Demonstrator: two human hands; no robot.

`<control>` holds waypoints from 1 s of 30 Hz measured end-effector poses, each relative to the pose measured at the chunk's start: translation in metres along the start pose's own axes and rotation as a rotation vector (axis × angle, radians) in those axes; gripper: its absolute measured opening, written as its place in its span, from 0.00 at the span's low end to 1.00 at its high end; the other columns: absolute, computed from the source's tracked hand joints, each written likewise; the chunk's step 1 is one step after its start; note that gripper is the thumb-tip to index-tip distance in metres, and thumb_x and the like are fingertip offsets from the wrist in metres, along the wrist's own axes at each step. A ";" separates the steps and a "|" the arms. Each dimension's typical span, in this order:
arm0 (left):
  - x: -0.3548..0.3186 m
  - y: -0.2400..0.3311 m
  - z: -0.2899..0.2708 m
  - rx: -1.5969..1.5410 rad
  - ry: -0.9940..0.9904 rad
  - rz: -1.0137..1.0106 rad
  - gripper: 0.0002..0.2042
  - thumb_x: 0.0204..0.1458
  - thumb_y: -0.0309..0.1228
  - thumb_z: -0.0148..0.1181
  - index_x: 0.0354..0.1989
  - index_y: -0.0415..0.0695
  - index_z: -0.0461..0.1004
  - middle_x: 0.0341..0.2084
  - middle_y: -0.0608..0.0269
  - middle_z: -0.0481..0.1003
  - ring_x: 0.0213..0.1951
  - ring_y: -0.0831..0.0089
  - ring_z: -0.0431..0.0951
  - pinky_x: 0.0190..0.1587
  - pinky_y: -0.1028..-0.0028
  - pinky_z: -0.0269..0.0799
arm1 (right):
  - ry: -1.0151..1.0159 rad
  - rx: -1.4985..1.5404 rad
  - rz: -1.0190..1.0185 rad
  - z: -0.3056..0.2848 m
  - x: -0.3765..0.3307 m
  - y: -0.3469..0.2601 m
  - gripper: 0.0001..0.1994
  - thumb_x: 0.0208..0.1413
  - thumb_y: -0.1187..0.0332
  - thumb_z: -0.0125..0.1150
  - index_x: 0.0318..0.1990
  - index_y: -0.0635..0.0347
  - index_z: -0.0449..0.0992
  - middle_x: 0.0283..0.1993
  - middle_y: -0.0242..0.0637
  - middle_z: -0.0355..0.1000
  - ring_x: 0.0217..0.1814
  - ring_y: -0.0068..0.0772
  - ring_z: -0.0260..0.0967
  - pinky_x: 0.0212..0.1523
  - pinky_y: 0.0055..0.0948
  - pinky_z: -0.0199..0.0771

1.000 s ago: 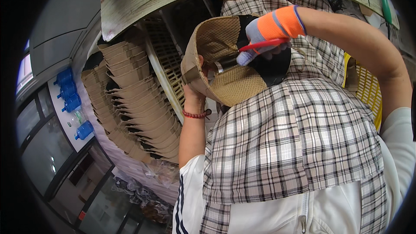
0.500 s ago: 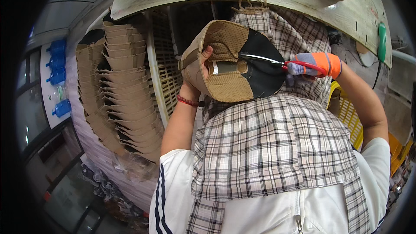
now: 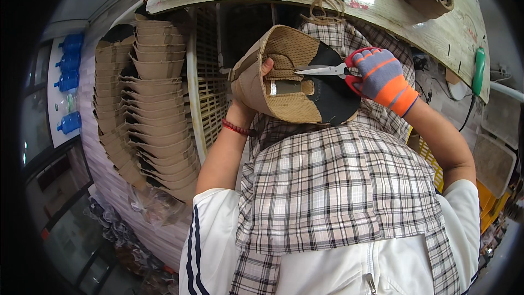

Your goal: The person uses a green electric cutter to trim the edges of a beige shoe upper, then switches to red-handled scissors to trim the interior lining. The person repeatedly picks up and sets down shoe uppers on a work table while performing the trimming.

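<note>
Cap (image 3: 297,110) pinched in left hand (image 3: 243,110), thumb (image 3: 267,66) inside, gloved right hand (image 3: 382,74) curled round red-handled scissors (image 3: 327,70): best keep lining (image 3: 295,42) taut and cuts shallow.

The left forearm (image 3: 217,161) slants from the near left toward the far side and a little right; the left hand (image 3: 243,110) is bent in a firm grip, its thumb (image 3: 267,67) pointing far and slightly right, most of the other fingers hidden from view. On the right, the arm (image 3: 457,166) is bent at the elbow, and the right forearm (image 3: 443,134) runs far and left to the gloved right hand (image 3: 379,74), its back turned up and its fingers curled tight
</note>
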State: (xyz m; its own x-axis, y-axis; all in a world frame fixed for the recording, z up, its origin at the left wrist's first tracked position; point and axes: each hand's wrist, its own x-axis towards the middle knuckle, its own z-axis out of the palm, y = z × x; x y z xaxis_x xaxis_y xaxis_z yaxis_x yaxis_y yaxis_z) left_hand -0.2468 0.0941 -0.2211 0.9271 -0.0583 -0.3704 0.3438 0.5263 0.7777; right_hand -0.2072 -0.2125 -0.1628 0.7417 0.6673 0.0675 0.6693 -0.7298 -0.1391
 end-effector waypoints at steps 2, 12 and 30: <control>0.001 -0.001 0.001 -0.022 -0.006 -0.014 0.22 0.53 0.37 0.70 0.53 0.40 0.75 0.47 0.64 0.77 0.47 0.71 0.76 0.49 0.70 0.75 | 0.002 0.000 0.021 0.006 -0.007 0.010 0.17 0.44 0.57 0.72 0.39 0.52 0.78 0.30 0.37 0.75 0.35 0.40 0.75 0.38 0.36 0.74; 0.005 -0.006 -0.002 0.007 -0.040 -0.020 0.23 0.52 0.39 0.71 0.54 0.41 0.75 0.47 0.66 0.76 0.47 0.74 0.75 0.49 0.72 0.74 | -1.140 1.353 0.205 -0.032 -0.007 0.027 0.44 0.56 0.26 0.39 0.40 0.67 0.80 0.19 0.29 0.67 0.20 0.22 0.67 0.22 0.26 0.69; 0.025 -0.059 -0.076 -0.293 -0.197 -0.170 0.22 0.68 0.37 0.46 0.68 0.41 0.60 0.63 0.58 0.67 0.62 0.67 0.69 0.63 0.67 0.68 | -1.265 1.406 0.259 -0.007 0.025 0.032 0.41 0.61 0.30 0.42 0.41 0.67 0.80 0.22 0.30 0.69 0.20 0.21 0.67 0.19 0.23 0.68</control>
State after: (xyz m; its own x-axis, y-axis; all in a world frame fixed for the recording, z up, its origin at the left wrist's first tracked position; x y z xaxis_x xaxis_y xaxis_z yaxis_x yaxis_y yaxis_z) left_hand -0.2555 0.1265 -0.3146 0.8812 -0.3127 -0.3547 0.4644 0.7132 0.5250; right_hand -0.1668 -0.2204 -0.1592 -0.0930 0.7542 -0.6500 -0.4328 -0.6186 -0.6558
